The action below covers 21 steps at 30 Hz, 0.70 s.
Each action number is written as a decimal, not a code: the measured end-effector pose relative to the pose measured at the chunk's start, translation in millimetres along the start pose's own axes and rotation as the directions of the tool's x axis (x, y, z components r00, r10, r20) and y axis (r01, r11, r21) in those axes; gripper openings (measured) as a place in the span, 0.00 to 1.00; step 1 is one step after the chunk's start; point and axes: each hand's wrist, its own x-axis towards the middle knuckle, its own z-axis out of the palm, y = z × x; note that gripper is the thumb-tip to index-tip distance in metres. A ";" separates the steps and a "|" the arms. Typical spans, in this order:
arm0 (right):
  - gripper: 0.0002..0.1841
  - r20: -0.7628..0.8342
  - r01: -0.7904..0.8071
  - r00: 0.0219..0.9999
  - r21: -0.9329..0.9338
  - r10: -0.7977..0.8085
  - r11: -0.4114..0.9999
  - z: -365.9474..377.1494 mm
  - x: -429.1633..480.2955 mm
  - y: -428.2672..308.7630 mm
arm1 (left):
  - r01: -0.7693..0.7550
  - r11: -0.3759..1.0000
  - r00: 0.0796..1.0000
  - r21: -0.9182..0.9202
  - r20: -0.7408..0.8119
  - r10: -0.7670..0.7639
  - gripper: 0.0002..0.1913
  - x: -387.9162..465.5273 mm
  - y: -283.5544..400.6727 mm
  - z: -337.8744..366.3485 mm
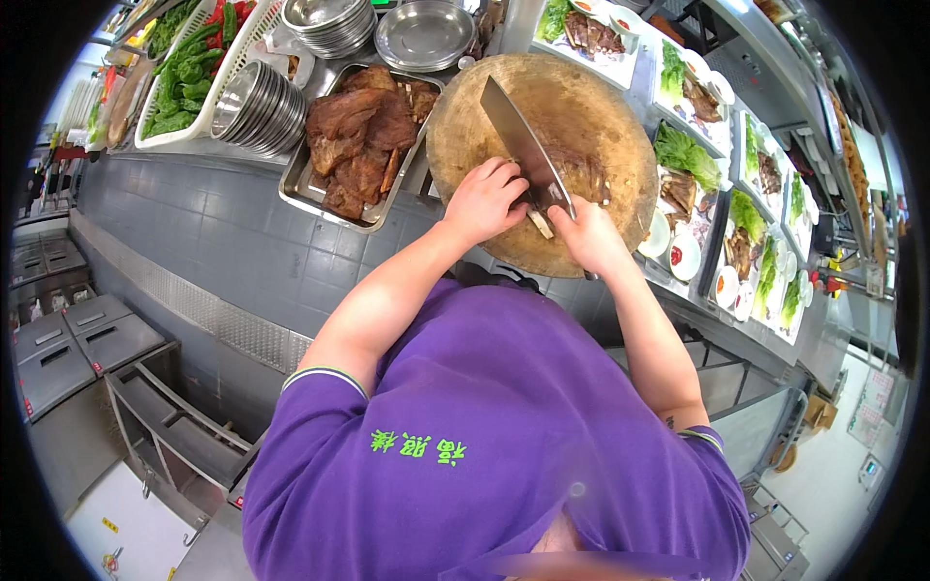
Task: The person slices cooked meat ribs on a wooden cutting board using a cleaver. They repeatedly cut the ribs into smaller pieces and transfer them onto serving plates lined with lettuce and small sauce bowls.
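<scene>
My right hand (594,236) grips a broad-bladed cleaver (524,138), whose blade points away from me over a round wooden chopping block (465,109). Close to the left side of the blade, my left hand (485,200) has its fingers curled on a piece of rib meat, mostly hidden by the hand and blade. A pale bone end (540,225) sticks out between my hands. Sliced brown meat (581,168) lies on the block to the right of the blade.
Left of the block, a steel tray (294,190) holds large pieces of cooked meat (363,131). Beyond are stacked steel bowls (258,109), steel plates (425,35) and a white basket (178,134) of green peppers (185,83). On the right stand several plates with meat, lettuce (686,156) and sauce bowls (684,258).
</scene>
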 end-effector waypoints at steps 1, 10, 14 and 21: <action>0.23 -0.012 0.014 1.000 -0.011 -0.014 1.000 -0.1 -1.5 -1.9 | -0.003 1.000 1.000 0.002 -0.017 0.003 0.19 -0.1 0.9 0.1; 0.23 -0.008 -0.008 1.000 0.037 0.009 0.999 2.8 12.0 17.6 | 0.169 0.980 0.984 -0.105 -0.039 -0.174 0.17 -4.8 0.0 1.4; 0.23 -0.059 0.031 0.998 0.050 -0.028 0.998 -19.1 -3.8 -5.0 | 0.380 0.908 0.873 -0.175 -0.257 -0.414 0.20 -16.9 -12.8 -4.7; 0.18 -0.093 0.034 0.996 0.196 -0.016 0.980 -58.7 -26.6 -57.9 | 0.445 0.839 0.810 -0.313 -0.259 -0.526 0.22 -31.2 -10.0 -10.9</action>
